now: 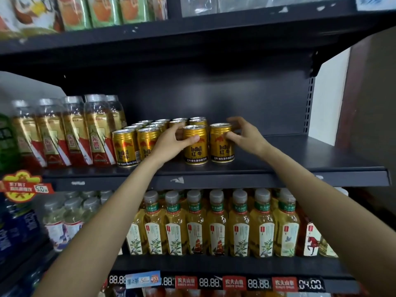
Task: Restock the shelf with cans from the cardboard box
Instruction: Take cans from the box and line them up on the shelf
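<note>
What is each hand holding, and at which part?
The left hand grips a gold can around its upper side. The right hand holds the neighbouring gold can at its upper right side.

Both arms up and reaching forward, hands close together.
The left hand [171,140] curls in from the left, thumb stretched right across the front of a can [195,144], fingers wrapping behind it. The right hand [244,133] comes in from the right, fingertips pinching the side of a second can [221,142], upper fingers arched loosely above. Both forearms are bare, angling up from below.
</note>
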Action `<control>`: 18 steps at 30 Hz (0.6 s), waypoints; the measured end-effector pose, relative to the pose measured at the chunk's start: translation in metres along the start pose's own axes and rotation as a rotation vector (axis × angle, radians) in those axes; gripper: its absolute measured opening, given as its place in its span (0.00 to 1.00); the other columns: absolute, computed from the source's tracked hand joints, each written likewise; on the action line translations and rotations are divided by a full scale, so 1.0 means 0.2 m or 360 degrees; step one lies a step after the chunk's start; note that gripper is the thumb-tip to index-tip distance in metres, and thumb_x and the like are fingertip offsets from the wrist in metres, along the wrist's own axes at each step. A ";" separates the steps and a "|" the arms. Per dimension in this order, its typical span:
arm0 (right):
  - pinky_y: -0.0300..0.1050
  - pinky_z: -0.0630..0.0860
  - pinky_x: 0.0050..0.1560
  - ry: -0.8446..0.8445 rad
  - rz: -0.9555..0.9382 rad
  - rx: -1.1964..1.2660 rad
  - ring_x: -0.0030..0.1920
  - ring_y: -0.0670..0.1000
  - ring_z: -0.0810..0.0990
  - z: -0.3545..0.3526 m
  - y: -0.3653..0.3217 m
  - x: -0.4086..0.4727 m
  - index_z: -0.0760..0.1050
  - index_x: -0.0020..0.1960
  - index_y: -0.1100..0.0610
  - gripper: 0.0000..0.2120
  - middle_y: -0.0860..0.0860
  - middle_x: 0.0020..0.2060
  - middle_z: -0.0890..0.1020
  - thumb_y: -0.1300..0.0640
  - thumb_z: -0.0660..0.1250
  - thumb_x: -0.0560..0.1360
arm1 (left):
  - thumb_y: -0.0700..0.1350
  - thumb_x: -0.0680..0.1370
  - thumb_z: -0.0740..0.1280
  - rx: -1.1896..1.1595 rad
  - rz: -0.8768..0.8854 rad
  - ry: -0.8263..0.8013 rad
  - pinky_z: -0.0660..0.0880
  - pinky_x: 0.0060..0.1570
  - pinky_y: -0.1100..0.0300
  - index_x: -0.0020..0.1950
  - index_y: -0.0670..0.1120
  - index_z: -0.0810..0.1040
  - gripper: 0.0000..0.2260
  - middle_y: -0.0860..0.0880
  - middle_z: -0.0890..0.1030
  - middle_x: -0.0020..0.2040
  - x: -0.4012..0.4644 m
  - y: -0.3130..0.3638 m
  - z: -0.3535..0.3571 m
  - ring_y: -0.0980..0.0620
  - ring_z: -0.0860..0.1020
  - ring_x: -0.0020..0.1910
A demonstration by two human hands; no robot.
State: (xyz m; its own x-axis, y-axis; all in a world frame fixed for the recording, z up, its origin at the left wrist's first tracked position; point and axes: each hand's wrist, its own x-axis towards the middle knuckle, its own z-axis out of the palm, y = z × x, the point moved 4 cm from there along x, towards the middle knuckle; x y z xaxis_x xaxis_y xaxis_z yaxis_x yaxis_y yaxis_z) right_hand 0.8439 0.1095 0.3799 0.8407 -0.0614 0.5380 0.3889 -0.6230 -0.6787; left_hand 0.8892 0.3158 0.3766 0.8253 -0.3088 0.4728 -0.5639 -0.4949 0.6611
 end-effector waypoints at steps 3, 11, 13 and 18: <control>0.43 0.70 0.61 -0.0158 -0.0019 0.0016 0.66 0.52 0.70 -0.02 0.00 -0.02 0.58 0.73 0.56 0.31 0.55 0.68 0.69 0.54 0.67 0.75 | 0.59 0.70 0.71 0.0561 0.0335 0.0131 0.63 0.68 0.52 0.73 0.51 0.62 0.36 0.49 0.63 0.73 -0.02 0.06 -0.02 0.50 0.62 0.72; 0.51 0.75 0.59 0.0043 -0.0109 -0.0574 0.60 0.57 0.76 0.05 -0.03 0.03 0.65 0.69 0.61 0.39 0.58 0.61 0.77 0.49 0.77 0.65 | 0.62 0.68 0.71 0.1293 0.0731 0.0115 0.63 0.65 0.54 0.68 0.51 0.68 0.33 0.51 0.72 0.66 0.03 0.13 -0.01 0.49 0.69 0.66; 0.50 0.75 0.59 -0.0013 -0.0051 -0.0496 0.59 0.56 0.77 0.08 -0.03 0.07 0.66 0.68 0.61 0.38 0.57 0.60 0.78 0.50 0.77 0.64 | 0.60 0.68 0.72 0.1338 0.0677 0.0114 0.64 0.65 0.53 0.68 0.50 0.68 0.33 0.50 0.72 0.67 0.06 0.11 -0.03 0.48 0.70 0.66; 0.47 0.75 0.56 -0.0038 0.0001 -0.0460 0.57 0.54 0.78 0.19 -0.04 0.15 0.68 0.65 0.60 0.34 0.56 0.58 0.79 0.49 0.77 0.65 | 0.58 0.69 0.72 0.1603 0.0582 0.0186 0.69 0.60 0.54 0.69 0.47 0.66 0.33 0.47 0.73 0.66 0.11 0.08 -0.04 0.45 0.74 0.62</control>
State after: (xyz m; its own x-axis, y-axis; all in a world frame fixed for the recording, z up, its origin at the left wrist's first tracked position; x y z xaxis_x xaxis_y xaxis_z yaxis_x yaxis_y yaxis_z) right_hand 0.8806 0.1436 0.3829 0.8509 -0.0454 0.5233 0.2678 -0.8195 -0.5066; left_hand 0.8973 0.3082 0.4027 0.5738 -0.5207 0.6322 -0.4477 -0.8458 -0.2903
